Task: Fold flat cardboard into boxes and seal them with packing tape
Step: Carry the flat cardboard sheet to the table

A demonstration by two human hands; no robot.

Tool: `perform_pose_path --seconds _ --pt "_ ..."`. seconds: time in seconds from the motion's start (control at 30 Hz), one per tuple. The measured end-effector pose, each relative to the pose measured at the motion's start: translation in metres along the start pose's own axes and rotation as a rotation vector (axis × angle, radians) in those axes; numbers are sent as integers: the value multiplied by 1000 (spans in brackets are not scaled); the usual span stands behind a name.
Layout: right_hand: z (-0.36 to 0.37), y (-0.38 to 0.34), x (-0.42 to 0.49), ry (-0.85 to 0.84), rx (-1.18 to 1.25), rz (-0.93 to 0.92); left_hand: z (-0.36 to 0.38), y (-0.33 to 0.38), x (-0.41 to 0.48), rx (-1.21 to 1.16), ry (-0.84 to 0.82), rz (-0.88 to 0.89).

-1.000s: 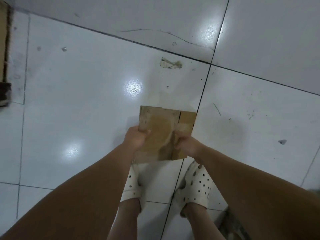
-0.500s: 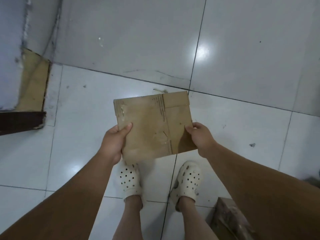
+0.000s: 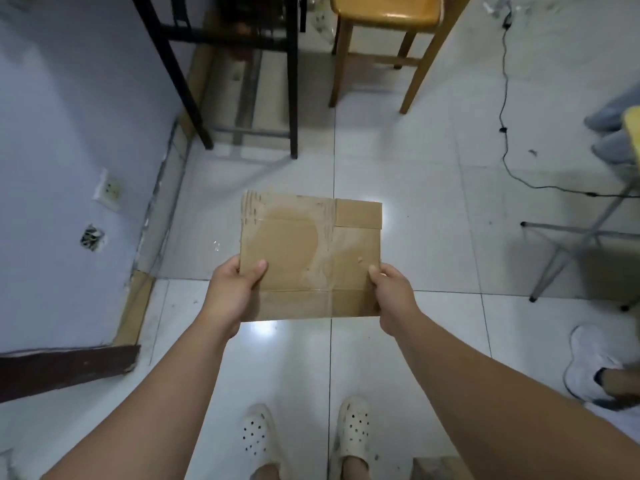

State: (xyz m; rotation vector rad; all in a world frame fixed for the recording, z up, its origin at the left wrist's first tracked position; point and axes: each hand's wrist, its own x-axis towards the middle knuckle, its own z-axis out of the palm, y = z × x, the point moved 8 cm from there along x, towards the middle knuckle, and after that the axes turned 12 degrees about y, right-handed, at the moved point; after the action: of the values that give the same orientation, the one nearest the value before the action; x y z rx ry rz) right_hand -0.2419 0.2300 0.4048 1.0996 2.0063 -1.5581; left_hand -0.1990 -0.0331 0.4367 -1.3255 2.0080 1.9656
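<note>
Head view: a flat cardboard (image 3: 304,258) hangs level in front of the person, above the tiled floor (image 3: 433,188), held at its near side edges. The left hand (image 3: 230,289) pinches the left edge, thumb on top and fingers hidden beneath; the right hand (image 3: 391,292) grips the right edge likewise. The step looks like opening the flat into a tube: pressing the side creases toward each other should part the panels, though old tape across the face may hold them shut, and the far left flap looks frayed. A stool (image 3: 384,8), black frame (image 3: 294,98), cable (image 3: 504,98) and metal stand (image 3: 568,251) are well apart ahead; nothing blocks the hands. No tape roll shows.
</note>
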Motion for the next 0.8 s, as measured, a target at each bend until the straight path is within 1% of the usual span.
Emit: perform_pose_path --seconds 0.13,0.23,0.4,0.6,0.7,0.8 --pt "-40 -85 -51 -25 67 -112 -4 87 -46 -28 -7 36" --pt "-72 -147 -94 -28 108 -195 -4 155 -85 -68 -12 98" --pt "-124 -226 -158 -4 204 -292 -3 252 -150 -102 -25 219" --pt "-170 -295 -223 4 379 -315 -16 338 -214 -122 77 391" --pt "-190 -331 -251 1 432 -348 -19 369 -231 -147 49 386" --pt "-204 -365 -274 -18 455 -430 -21 398 -253 -195 37 403"
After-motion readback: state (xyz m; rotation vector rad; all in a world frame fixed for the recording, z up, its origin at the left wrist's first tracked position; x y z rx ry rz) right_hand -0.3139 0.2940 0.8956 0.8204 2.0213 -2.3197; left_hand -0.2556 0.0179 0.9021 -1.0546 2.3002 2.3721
